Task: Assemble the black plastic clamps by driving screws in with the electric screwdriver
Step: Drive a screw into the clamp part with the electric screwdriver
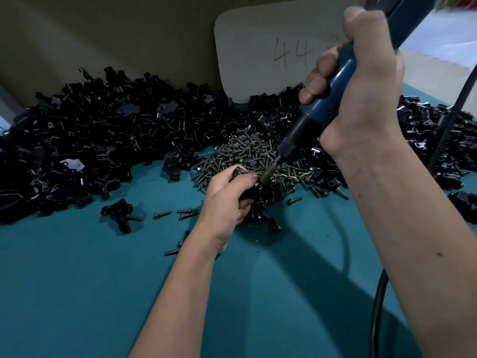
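Over the screws [247,151], right hand [361,81] (fisted) tilts screwdriver [327,99].

Two hands are in view: the left hand [227,195] and the right hand [361,81]. One electric screwdriver [320,104]. One cardboard sheet [258,52] marked 44. One heap of screws [247,153] and black clamp parts [103,140], both too many to count. About seven loose screws [162,214] lie apart on the bench [77,293].

An assembly workshop bench: heaps of black plastic clamp parts [103,140], a screw pile [247,153], teal table mat [77,293].
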`<move>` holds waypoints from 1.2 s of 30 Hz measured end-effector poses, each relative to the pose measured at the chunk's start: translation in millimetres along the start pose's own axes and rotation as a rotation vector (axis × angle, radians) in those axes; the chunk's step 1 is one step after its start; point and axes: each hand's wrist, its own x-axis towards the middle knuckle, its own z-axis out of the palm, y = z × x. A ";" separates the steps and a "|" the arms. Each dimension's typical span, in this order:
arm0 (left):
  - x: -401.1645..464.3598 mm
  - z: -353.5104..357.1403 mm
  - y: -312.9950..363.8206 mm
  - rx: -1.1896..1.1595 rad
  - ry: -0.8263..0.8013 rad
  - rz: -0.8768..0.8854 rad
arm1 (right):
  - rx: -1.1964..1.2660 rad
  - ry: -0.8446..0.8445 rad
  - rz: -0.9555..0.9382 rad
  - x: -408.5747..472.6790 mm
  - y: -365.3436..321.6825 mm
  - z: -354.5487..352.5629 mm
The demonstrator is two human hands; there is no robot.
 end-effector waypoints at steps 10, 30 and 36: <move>-3.6 2.8 3.0 0.020 0.002 -0.040 | -0.001 -0.077 0.016 -1.6 1.8 -0.5; -4.2 3.2 1.8 0.032 0.050 -0.049 | 0.016 -0.115 0.003 -6.4 7.9 1.2; -3.8 2.5 1.2 0.045 0.055 -0.049 | 0.020 -0.107 0.004 -6.6 9.2 0.8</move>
